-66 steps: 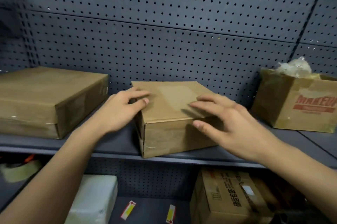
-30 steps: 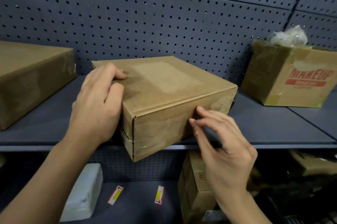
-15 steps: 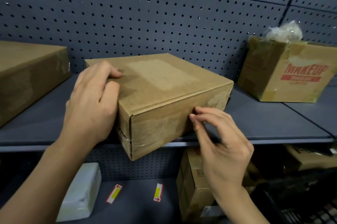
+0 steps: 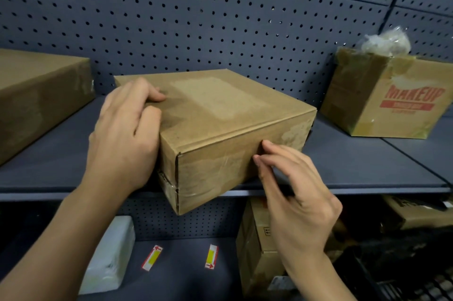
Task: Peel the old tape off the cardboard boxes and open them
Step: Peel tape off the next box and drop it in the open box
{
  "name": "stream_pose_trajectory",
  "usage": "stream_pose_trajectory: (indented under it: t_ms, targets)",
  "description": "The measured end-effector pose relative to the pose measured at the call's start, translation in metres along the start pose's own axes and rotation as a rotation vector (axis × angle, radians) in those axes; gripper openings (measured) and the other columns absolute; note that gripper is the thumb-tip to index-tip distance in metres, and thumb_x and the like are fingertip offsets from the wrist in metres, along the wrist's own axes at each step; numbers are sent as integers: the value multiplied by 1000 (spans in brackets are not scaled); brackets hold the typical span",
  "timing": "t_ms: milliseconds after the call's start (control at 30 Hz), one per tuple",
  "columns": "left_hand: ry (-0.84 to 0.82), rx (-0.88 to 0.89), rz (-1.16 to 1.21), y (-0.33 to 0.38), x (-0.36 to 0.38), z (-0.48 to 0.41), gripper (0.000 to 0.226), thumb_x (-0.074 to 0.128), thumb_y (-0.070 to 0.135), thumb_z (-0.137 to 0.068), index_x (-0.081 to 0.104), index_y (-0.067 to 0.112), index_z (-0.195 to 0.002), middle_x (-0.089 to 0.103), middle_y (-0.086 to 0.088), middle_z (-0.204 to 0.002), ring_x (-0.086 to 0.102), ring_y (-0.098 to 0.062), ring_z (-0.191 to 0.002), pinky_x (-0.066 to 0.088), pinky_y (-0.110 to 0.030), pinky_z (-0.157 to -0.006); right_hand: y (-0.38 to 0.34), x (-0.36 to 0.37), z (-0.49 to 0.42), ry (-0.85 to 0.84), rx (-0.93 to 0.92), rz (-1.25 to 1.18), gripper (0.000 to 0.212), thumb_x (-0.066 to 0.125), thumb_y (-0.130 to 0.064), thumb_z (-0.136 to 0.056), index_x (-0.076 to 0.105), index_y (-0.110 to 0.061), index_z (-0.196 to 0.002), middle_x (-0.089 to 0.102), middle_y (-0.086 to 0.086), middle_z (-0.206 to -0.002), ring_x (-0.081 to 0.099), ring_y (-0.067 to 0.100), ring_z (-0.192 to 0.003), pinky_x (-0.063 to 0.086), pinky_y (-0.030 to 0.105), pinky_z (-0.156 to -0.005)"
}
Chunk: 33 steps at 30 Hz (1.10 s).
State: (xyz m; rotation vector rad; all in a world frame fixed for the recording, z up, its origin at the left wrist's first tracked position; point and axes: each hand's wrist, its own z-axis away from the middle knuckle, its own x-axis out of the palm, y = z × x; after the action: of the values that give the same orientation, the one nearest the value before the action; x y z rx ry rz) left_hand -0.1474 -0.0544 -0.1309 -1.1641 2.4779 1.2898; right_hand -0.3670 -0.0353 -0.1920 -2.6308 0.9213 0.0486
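You've pulled the box (image 4: 220, 117) to the shelf (image 4: 367, 166) edge. Left hand (image 4: 125, 134) grips its 9 o'clock corner, and right hand (image 4: 296, 193) now pinches the front tape (image 4: 220, 168), so peeling can start.

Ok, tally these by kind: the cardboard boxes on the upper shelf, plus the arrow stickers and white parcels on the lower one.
Cardboard boxes: 3 (flat left box, middle box, MAKEUP box)
Arrow stickers: 2 (left sticker, right sticker)
White parcels: 1 (white parcel)
Total: 6
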Motion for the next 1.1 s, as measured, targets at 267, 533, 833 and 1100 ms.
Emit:
stream_pose_trajectory:
  t_ms: [267,533,833,1100]
  targets:
    - [12,11,6,-1,2,0,30,29,28,-84,53,25,-102,49,24,-121,37,0,-117,30,-38,-84,0,0,-1,1,-12,7,12,74,7,-84,75,4,-95,72,9,-108,69,19,-103,51,26,-95]
    - [13,17,-3,-1,3,0,27,30,28,-85,51,27,-101,50,23,-122,37,-2,-118,30,-40,-84,-1,2,3,-10,-7,-16,10,73,7,-84,74,5,-94,72,10,-100,69,21,-98,51,27,-92]
    - [22,29,-2,-1,3,0,29,30,28,-85,52,23,-102,50,21,-118,37,-1,-114,29,-37,-82,0,6,1,24,-64,52,14,73,10,-84,73,5,-98,71,12,-105,69,23,-98,53,31,-91]
    - [18,33,-9,-2,3,0,31,28,28,-84,52,22,-103,51,19,-118,38,-3,-115,30,-37,-82,0,2,-7,-10,-56,37,9,71,11,-84,74,4,-90,72,10,-95,69,23,-92,51,25,-91]
